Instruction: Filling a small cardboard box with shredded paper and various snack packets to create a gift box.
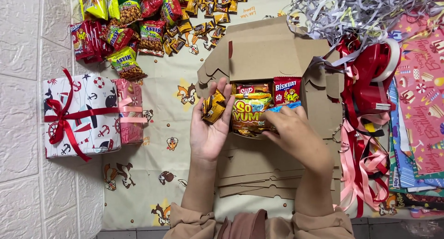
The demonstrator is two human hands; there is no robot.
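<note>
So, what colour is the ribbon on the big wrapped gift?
Red ribbon, clearest in the head view.

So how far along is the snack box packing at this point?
Partly filled. The open cardboard box already holds several snack packets. Two wrapped gifts sit finished at the left. In hand: the left hand cradles small yellow-brown packets, and the right hand is pressing a packet into the box. Left: the loose snack pile above, flat cardboard blanks, ribbons and wrapping paper unused.
</note>
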